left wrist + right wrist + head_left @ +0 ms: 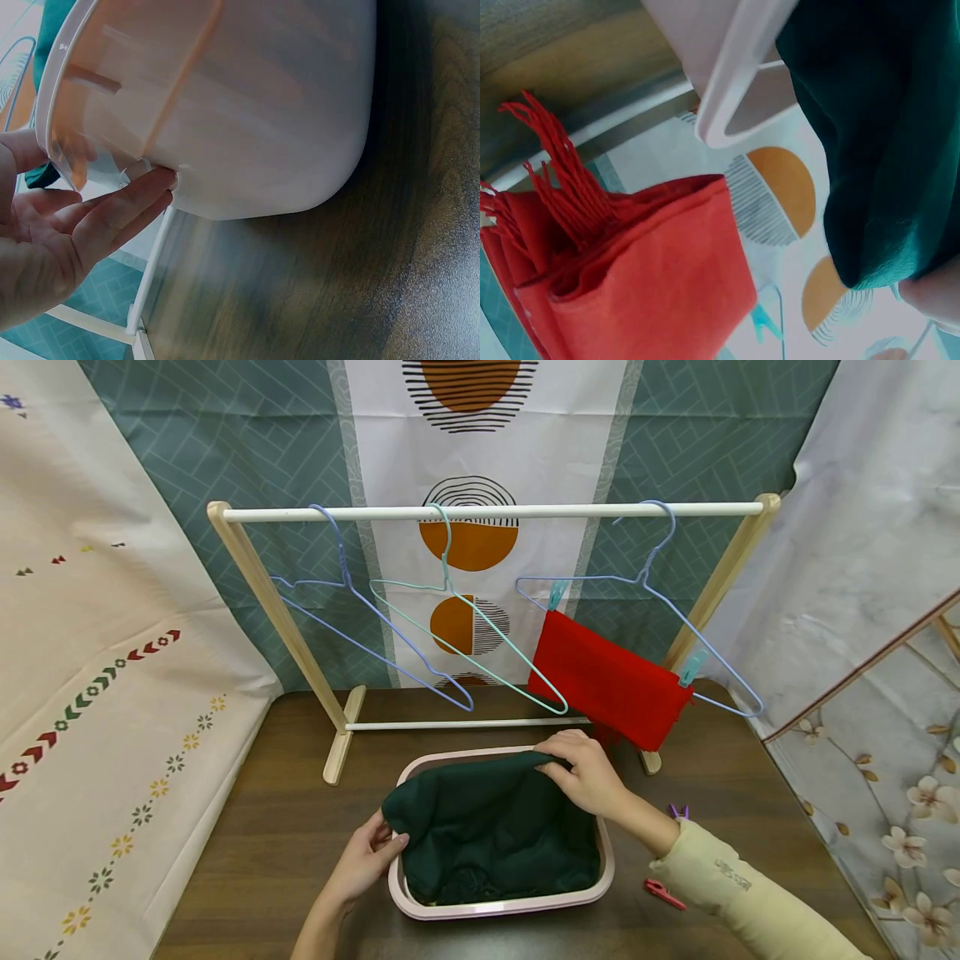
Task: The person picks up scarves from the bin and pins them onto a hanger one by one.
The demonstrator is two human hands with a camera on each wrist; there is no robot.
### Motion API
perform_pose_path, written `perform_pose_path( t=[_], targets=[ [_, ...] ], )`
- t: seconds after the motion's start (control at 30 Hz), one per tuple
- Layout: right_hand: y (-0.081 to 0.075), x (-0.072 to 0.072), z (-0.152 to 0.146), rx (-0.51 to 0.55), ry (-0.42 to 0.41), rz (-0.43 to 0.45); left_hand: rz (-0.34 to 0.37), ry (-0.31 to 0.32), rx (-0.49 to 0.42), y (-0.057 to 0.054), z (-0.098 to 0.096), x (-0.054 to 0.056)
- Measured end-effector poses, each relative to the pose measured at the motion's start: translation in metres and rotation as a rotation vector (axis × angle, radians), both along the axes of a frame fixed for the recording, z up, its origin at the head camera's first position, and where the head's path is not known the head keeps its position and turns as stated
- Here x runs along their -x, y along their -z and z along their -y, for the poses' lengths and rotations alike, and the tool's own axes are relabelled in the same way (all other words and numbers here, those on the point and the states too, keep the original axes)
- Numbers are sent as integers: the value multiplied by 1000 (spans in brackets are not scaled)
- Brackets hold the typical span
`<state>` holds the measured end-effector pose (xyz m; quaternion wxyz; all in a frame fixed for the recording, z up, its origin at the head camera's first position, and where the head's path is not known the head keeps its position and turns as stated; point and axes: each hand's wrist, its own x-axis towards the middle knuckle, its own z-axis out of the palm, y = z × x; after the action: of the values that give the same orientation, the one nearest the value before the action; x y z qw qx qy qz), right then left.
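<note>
A dark green cloth lies bunched in a pale pink plastic basin, its far edge raised between both hands. At the basin's left rim, my left hand pinches the cloth's left corner. In the left wrist view, this hand's fingertips touch the basin's outer wall. My right hand pinches the cloth's far right corner above the back rim. The right wrist view shows the cloth hanging from a fingertip at the lower right edge; most of that hand is out of frame.
Behind the basin stands a wooden rack with a white rail. It bears two blue hangers and a mint hanger. A folded red fringed scarf hangs from the right hanger by teal clips. Red and purple clips lie right.
</note>
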<state>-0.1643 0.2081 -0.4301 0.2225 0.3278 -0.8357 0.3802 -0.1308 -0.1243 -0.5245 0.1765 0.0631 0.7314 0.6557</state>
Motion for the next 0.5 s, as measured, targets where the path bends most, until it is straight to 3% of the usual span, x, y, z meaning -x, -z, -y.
perform_pose_path(
  t=[0.27,0.5],
  targets=[
    [-9,-2,-2,53,-21,-29,-43,30,-2,-1,0,-1],
    [-18,-4,-1,97,-55,-62,0,10,-25,-2,0,-1]
  ],
)
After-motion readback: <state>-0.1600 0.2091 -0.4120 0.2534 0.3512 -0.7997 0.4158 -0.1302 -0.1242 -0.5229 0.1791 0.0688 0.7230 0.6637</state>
